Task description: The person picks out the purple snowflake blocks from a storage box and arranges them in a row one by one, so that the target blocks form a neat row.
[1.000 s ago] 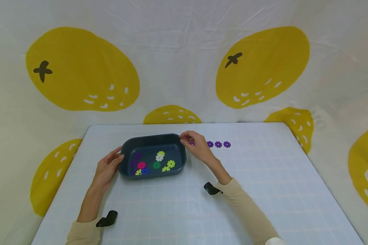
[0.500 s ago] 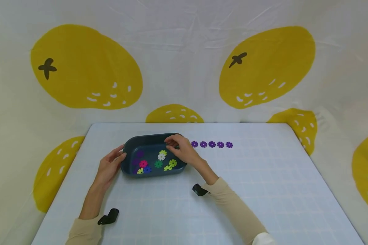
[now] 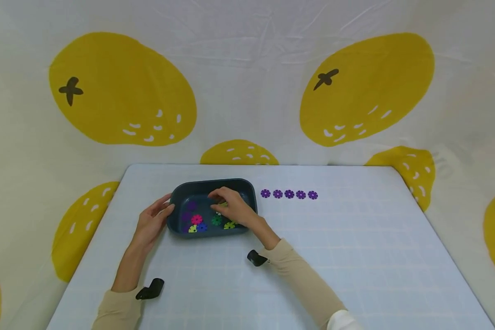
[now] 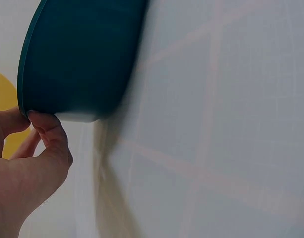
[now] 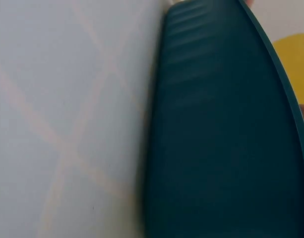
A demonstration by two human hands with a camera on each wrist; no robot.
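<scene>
A dark blue-green plastic bin stands on the table, holding several flower-shaped discs. Among them are a pink disc, a blue disc, a green disc and dim purple discs. My left hand grips the bin's left end; the left wrist view has thumb and fingers pinching its rim. Over the bin's right half is my right hand, fingers bent loosely downward, no disc showing between them. It partly covers the yellow-green discs. In the right wrist view the bin's outer wall hides most of this hand.
Right of the bin, several purple discs lie in a straight row along the back of the white checked table. Behind the table hangs a cloth printed with yellow fruit.
My right hand has moved left, from beside the bin's right rim to over its inside, uncovering the near end of the purple row. My left hand keeps its grip on the bin.
</scene>
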